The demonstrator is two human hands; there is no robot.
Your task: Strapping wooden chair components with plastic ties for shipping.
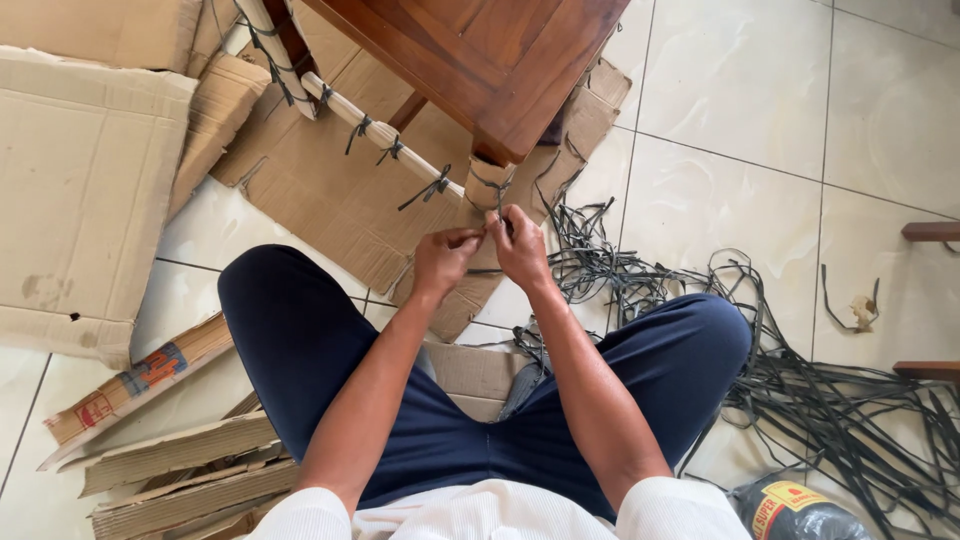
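Black strap (pixel 497 193), thin and limp, ran around the cardboard-wrapped table leg (pixel 487 180), and both hands met on it there. The left hand (pixel 443 258) and right hand (pixel 520 245) each pinched an end between fingertips, almost touching. It looked light, flexible and rather slick, best gripped close to the knot. More strapping (pixel 800 390) lay tangled on the tiles.
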